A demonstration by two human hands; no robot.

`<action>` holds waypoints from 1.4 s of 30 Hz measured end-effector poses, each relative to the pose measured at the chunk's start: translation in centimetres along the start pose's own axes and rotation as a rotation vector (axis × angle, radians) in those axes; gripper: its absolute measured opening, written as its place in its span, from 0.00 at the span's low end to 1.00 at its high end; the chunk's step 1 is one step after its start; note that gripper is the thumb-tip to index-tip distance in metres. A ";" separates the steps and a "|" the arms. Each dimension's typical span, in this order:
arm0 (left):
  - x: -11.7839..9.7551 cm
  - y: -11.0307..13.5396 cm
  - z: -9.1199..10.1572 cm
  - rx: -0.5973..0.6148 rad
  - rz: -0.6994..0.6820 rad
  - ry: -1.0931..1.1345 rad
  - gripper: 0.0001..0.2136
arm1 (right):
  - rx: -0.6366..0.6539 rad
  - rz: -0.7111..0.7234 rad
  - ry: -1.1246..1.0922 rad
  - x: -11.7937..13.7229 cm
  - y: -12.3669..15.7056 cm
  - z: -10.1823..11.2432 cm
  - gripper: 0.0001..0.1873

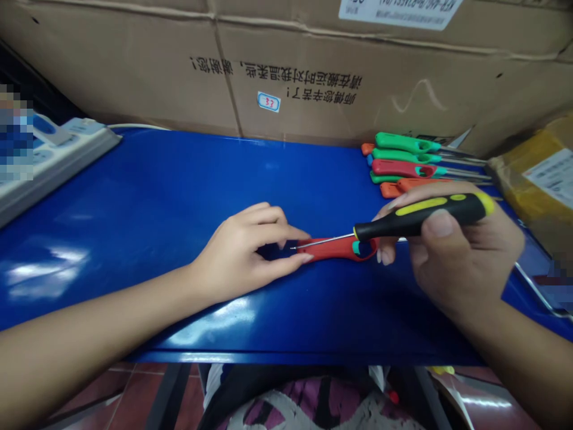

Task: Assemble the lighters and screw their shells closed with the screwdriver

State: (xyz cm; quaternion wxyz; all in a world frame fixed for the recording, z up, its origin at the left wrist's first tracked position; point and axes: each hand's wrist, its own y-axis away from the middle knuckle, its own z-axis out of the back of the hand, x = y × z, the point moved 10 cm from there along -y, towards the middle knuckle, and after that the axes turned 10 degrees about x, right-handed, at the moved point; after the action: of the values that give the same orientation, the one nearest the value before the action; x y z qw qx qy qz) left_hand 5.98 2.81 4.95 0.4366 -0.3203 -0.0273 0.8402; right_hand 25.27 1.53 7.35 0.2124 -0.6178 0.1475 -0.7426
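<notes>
My right hand is closed around the black and yellow handle of a screwdriver. Its thin metal shaft slants left over a red long-nosed lighter, and the tip hangs by the lighter's left end. The lighter lies flat on the blue table, with a green trigger showing in its loop. Thumb and fingers of my left hand pinch the lighter's left end from both sides. My right fingers are beside its loop end, and most of its nozzle is hidden behind that hand.
Several green, red and orange lighters are piled at the back right, nozzles pointing right. A large cardboard box walls off the back. A smaller taped box stands at the right edge, and a white power strip lies at the left.
</notes>
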 end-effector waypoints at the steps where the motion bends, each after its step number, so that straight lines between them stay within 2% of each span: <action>1: 0.1 0.0 0.1 -0.005 0.021 -0.013 0.14 | -0.010 0.001 -0.011 -0.1 -0.1 0.1 0.09; 3: 0.6 0.0 -0.1 0.014 0.062 -0.032 0.22 | -0.030 0.012 -0.052 -0.2 -0.4 0.2 0.09; 5: 1.2 0.0 -0.9 0.064 0.090 -0.024 0.26 | -0.048 0.028 -0.103 -0.2 -0.8 0.3 0.10; 9: 1.6 -0.2 -2.5 0.157 0.061 0.036 0.20 | -0.073 0.005 -0.190 -0.7 -1.5 1.0 0.12; 13: 1.1 -0.5 -3.5 0.184 0.014 0.108 0.15 | -0.049 0.063 -0.192 -0.3 -2.4 1.4 0.13; 17: 0.6 -0.7 -4.2 0.200 0.027 0.130 0.15 | -0.062 0.222 -0.183 1.8 -3.5 2.1 0.13; 22: -0.4 -1.4 -4.6 0.194 0.056 0.083 0.15 | 0.000 0.272 -0.030 5.6 -4.6 1.1 0.12; 25: -0.8 -2.0 -5.0 0.228 0.090 0.023 0.15 | -0.069 0.348 0.045 7.0 -4.0 1.1 0.10; 29: -0.9 -2.4 -5.2 0.204 0.092 0.069 0.15 | -0.102 0.432 0.065 6.3 -2.8 0.6 0.09; 33: -0.5 -2.2 -5.2 0.159 0.080 0.153 0.16 | -0.113 0.389 0.090 4.7 -2.2 0.4 0.08; 42: -0.3 -2.1 -5.3 0.183 0.075 0.164 0.16 | -0.060 0.338 0.097 3.5 -1.7 -0.5 0.08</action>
State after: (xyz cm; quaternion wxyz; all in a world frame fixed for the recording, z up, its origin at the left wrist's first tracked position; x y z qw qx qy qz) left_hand 10.60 2.68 1.59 0.4330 -0.3478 0.0973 0.8259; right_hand 24.09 1.22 11.05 0.3082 -0.5539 0.2816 -0.7203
